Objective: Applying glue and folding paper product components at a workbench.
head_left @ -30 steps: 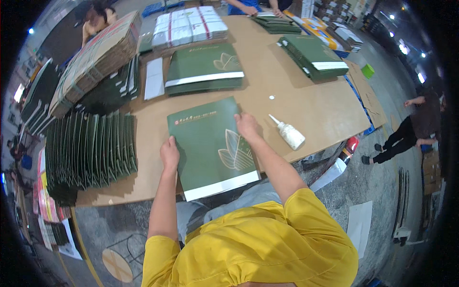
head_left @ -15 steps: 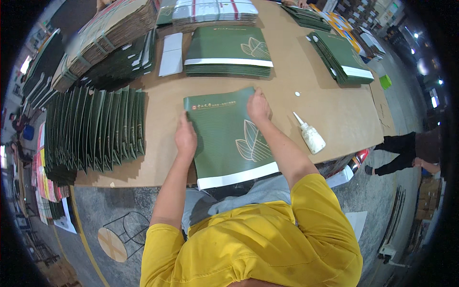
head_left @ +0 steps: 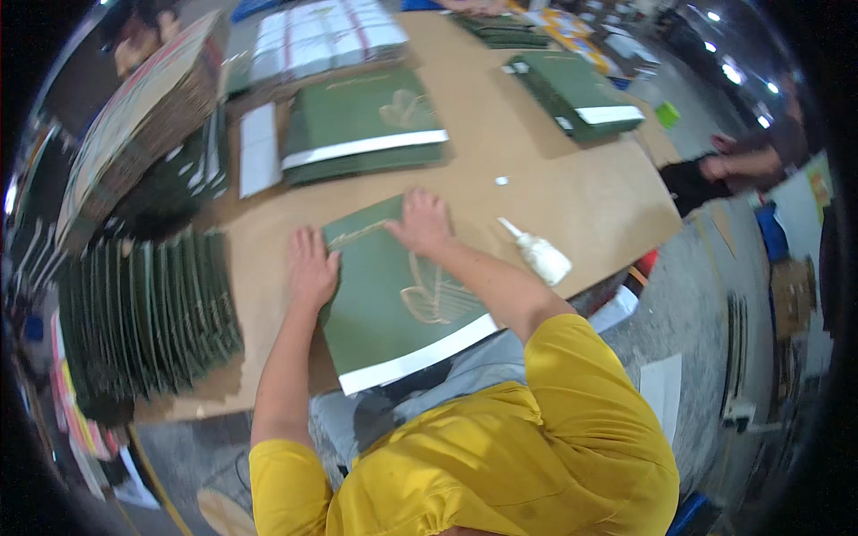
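Observation:
A flat green paper bag point(head_left: 375, 295) with a gold leaf outline and a white strip lies before me. Its near end reaches the table's edge at my lap. On its upper right part my right hand point(head_left: 423, 223) rests flat with fingers spread. My left hand point(head_left: 313, 271) is at the bag's upper left edge, fingers stretched out and pressed down. A white squeeze bottle of glue point(head_left: 542, 257) with a thin nozzle lies to the right of the bag. Beyond my hands sits a stack of similar green bags point(head_left: 353, 112).
Several green bags point(head_left: 147, 313) stand in a fanned row at the left. Tied brown bundles point(head_left: 143, 125) and a white wrapped stack point(head_left: 326, 40) are at the back. Another green stack point(head_left: 572, 89) sits at the far right of the table point(head_left: 608, 192). A person point(head_left: 751, 165) stands beyond the right edge.
My hands have gone from gripping the bag's two sides to lying flat on and beside its top. The bag now lies slightly turned, and the view has tilted.

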Available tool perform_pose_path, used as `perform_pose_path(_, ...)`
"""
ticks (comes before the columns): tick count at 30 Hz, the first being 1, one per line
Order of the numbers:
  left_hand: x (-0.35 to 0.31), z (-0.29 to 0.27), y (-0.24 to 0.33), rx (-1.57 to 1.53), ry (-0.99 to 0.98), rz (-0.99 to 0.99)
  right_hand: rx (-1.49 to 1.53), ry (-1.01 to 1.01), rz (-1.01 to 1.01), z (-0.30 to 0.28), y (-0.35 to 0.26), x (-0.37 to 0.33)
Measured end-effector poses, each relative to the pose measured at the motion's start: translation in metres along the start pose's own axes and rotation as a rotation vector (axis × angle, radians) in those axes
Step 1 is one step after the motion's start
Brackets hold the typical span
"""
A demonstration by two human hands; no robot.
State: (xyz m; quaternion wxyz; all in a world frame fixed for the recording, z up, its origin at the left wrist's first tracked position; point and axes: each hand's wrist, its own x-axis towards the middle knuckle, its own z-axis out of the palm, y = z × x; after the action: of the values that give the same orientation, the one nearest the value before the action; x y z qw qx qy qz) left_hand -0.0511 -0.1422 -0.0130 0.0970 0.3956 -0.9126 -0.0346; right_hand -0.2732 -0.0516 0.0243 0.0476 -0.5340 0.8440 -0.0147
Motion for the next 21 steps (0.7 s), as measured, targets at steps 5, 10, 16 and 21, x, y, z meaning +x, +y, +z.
perform_pose_path(5, 0.0, 0.006, -0.001, -0.036, -0.001, 0.004, -0.11, -0.018, -0.11, -0.016, 0.01, -0.092)
perform_pose_path(10, 0.004, -0.004, 0.007, 0.012, -0.023, -0.022, 0.471, -0.006, 0.191, -0.027, 0.032, -0.164)
perform_pose_path(16, 0.006, 0.002, 0.0, -0.009, -0.028, -0.023, 0.508, 0.042, 0.255, -0.017, 0.037, -0.162)
perform_pose_path(21, -0.003, 0.002, -0.005, -0.076, -0.011, -0.05, 0.069, 0.361, -0.295, 0.023, 0.03, -0.153)
